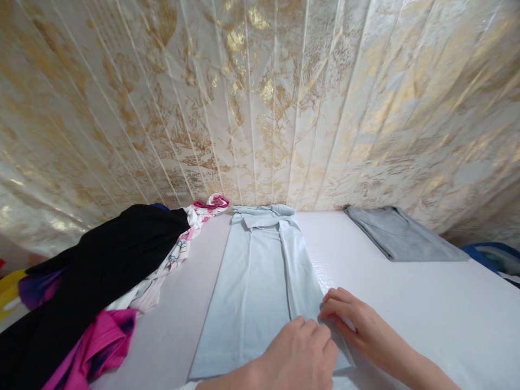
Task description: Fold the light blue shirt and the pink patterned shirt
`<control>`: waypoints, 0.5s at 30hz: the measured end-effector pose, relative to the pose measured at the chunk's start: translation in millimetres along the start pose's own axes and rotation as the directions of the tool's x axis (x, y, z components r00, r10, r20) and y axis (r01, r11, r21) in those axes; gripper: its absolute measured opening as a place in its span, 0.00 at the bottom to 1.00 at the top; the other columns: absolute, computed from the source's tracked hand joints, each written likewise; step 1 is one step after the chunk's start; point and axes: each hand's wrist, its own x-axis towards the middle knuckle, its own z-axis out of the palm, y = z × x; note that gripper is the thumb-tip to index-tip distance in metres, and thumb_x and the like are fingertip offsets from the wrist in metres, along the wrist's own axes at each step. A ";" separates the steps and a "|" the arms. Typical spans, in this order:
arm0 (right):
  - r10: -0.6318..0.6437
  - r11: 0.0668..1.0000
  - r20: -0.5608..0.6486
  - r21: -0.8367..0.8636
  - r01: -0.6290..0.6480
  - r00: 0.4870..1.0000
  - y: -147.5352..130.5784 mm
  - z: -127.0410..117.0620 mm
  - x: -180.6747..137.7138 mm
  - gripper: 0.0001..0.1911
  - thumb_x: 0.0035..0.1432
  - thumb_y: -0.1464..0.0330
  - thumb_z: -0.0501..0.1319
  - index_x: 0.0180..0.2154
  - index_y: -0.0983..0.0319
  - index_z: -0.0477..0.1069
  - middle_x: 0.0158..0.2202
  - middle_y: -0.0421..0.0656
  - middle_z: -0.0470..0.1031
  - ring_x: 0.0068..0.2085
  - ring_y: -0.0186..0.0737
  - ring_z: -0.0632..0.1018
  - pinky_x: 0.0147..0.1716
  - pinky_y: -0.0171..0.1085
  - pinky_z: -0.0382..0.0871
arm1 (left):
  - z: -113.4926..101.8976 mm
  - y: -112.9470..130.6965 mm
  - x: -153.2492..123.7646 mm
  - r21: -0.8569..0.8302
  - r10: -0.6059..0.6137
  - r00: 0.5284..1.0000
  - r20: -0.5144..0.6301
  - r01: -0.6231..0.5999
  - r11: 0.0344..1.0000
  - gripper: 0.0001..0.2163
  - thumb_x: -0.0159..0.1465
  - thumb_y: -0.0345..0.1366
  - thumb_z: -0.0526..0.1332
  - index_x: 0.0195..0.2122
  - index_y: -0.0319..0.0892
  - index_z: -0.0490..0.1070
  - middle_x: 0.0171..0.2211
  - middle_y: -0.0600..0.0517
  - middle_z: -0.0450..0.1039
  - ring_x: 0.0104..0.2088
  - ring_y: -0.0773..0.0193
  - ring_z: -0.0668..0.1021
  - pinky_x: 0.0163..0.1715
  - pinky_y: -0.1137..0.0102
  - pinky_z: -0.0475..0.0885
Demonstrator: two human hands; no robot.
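Observation:
A light blue shirt (264, 287) lies lengthwise on the white table, its collar end toward the wall and its long side edges folded inward. My left hand (298, 349) is curled over the lower right part of the shirt, fingers closed on the cloth. To its right, my right hand (351, 322) pinches the shirt's right edge between thumb and fingers. The fingertips of the left hand are partly hidden behind its knuckles. Part of the near hem is covered by my left hand and wrist.
Along the left side sprawls a pile of clothes, with a black garment (122, 254) on top and a pink garment (103, 346) at its near end. A folded grey garment (406, 235) rests at the far right of the table (426, 303). A gold-patterned curtain (260, 108) hangs behind.

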 end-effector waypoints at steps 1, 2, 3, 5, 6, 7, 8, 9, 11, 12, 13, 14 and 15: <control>0.018 1.000 -0.010 -0.004 -0.018 1.000 2.5 -1.6 1.6 0.13 0.60 0.76 0.50 0.33 0.58 0.71 0.34 0.42 0.73 0.38 0.39 0.75 0.38 0.37 0.70 | 3.9 2.5 1.2 0.034 -0.006 0.999 -0.044 0.008 0.999 0.08 0.64 0.39 0.61 0.33 0.39 0.68 0.30 0.52 0.70 0.29 0.62 0.71 0.26 0.67 0.62; 0.045 0.999 -0.030 0.000 -0.045 0.999 7.0 -4.1 4.7 0.12 0.60 0.76 0.51 0.33 0.58 0.72 0.34 0.42 0.73 0.37 0.39 0.75 0.38 0.37 0.70 | 7.1 4.9 2.2 0.068 -0.010 0.996 -0.085 0.016 0.998 0.06 0.63 0.36 0.60 0.31 0.39 0.67 0.28 0.53 0.69 0.27 0.63 0.70 0.23 0.67 0.60; 0.081 0.997 -0.059 0.020 -0.080 0.995 13.2 -7.4 9.8 0.11 0.60 0.74 0.52 0.35 0.58 0.72 0.35 0.42 0.73 0.37 0.39 0.76 0.38 0.38 0.71 | 9.9 7.2 3.3 0.099 -0.014 0.992 -0.125 0.027 0.995 0.06 0.63 0.34 0.60 0.29 0.40 0.66 0.25 0.53 0.68 0.24 0.64 0.69 0.21 0.67 0.57; 0.210 0.970 -0.123 0.151 -0.191 0.970 29.2 -15.7 27.0 0.10 0.59 0.71 0.56 0.41 0.58 0.73 0.37 0.42 0.75 0.36 0.39 0.76 0.37 0.39 0.71 | 15.6 10.8 5.7 0.144 -0.018 0.978 -0.206 0.048 0.988 0.08 0.62 0.34 0.61 0.26 0.40 0.65 0.22 0.53 0.65 0.22 0.65 0.68 0.19 0.67 0.53; 0.301 0.926 -0.137 0.279 -0.255 0.944 37.8 -20.4 39.2 0.11 0.58 0.70 0.58 0.44 0.59 0.72 0.39 0.43 0.75 0.36 0.40 0.77 0.38 0.39 0.72 | 18.8 11.8 7.1 0.159 -0.024 0.967 -0.254 0.067 0.985 0.09 0.61 0.35 0.61 0.25 0.41 0.64 0.21 0.54 0.64 0.21 0.65 0.67 0.18 0.68 0.52; 0.419 0.831 -0.117 0.450 -0.328 0.900 45.8 -25.1 53.3 0.13 0.57 0.71 0.59 0.45 0.60 0.71 0.41 0.44 0.76 0.35 0.39 0.77 0.38 0.39 0.73 | 22.2 12.1 8.4 0.170 -0.033 0.950 -0.311 0.090 0.981 0.10 0.60 0.35 0.62 0.23 0.41 0.64 0.21 0.54 0.64 0.20 0.65 0.66 0.18 0.68 0.51; 0.521 0.688 -0.067 0.623 -0.372 0.851 53.1 -29.6 68.8 0.13 0.56 0.72 0.60 0.45 0.61 0.70 0.43 0.45 0.76 0.36 0.39 0.78 0.39 0.39 0.73 | 25.7 11.7 9.6 0.177 -0.041 0.928 -0.371 0.114 0.978 0.11 0.59 0.35 0.63 0.22 0.41 0.63 0.20 0.54 0.63 0.19 0.66 0.66 0.17 0.68 0.50; 0.573 0.553 -0.015 0.744 -0.374 0.819 59.5 -33.6 85.0 0.12 0.57 0.72 0.60 0.44 0.63 0.69 0.44 0.47 0.76 0.37 0.39 0.79 0.41 0.39 0.73 | 29.0 10.5 10.6 0.176 -0.049 0.902 -0.429 0.137 0.975 0.11 0.58 0.34 0.64 0.22 0.41 0.63 0.19 0.54 0.62 0.19 0.66 0.65 0.17 0.67 0.50; 0.599 0.427 0.053 0.823 -0.375 0.799 69.7 -39.7 117.9 0.05 0.61 0.73 0.58 0.40 0.65 0.69 0.41 0.51 0.77 0.37 0.38 0.79 0.42 0.38 0.74 | 34.5 6.5 11.6 0.162 -0.055 0.843 -0.534 0.167 0.973 0.12 0.55 0.33 0.65 0.20 0.41 0.61 0.19 0.55 0.61 0.18 0.67 0.64 0.16 0.67 0.49; 0.597 0.415 0.066 0.828 -0.378 0.800 74.2 -41.8 133.5 0.04 0.63 0.73 0.56 0.37 0.65 0.68 0.39 0.51 0.77 0.36 0.37 0.79 0.41 0.37 0.74 | 36.5 4.2 11.6 0.159 -0.051 0.820 -0.570 0.170 0.973 0.13 0.55 0.31 0.65 0.20 0.42 0.60 0.18 0.56 0.60 0.17 0.68 0.63 0.15 0.68 0.48; 0.597 0.418 0.072 0.822 -0.387 0.799 78.5 -43.3 148.3 0.06 0.64 0.73 0.54 0.35 0.66 0.68 0.37 0.51 0.77 0.34 0.36 0.79 0.40 0.37 0.74 | 38.1 2.0 11.5 0.160 -0.041 0.804 -0.593 0.167 0.973 0.13 0.55 0.30 0.65 0.20 0.42 0.59 0.18 0.56 0.59 0.17 0.68 0.63 0.14 0.68 0.47; 0.602 0.417 0.078 0.818 -0.396 0.795 82.9 -44.3 162.1 0.08 0.66 0.73 0.52 0.34 0.66 0.68 0.36 0.51 0.77 0.33 0.35 0.79 0.38 0.36 0.74 | 39.6 0.3 11.5 0.164 -0.030 0.794 -0.608 0.162 0.973 0.14 0.55 0.30 0.64 0.19 0.42 0.58 0.17 0.56 0.58 0.16 0.69 0.62 0.14 0.68 0.47; 0.608 0.419 0.083 0.811 -0.408 0.790 87.4 -45.0 174.7 0.09 0.67 0.72 0.51 0.35 0.67 0.68 0.36 0.50 0.77 0.33 0.35 0.78 0.37 0.36 0.74 | 41.2 -0.8 11.6 0.170 -0.019 0.787 -0.616 0.157 0.973 0.14 0.56 0.29 0.64 0.19 0.42 0.58 0.17 0.57 0.57 0.16 0.69 0.61 0.13 0.69 0.46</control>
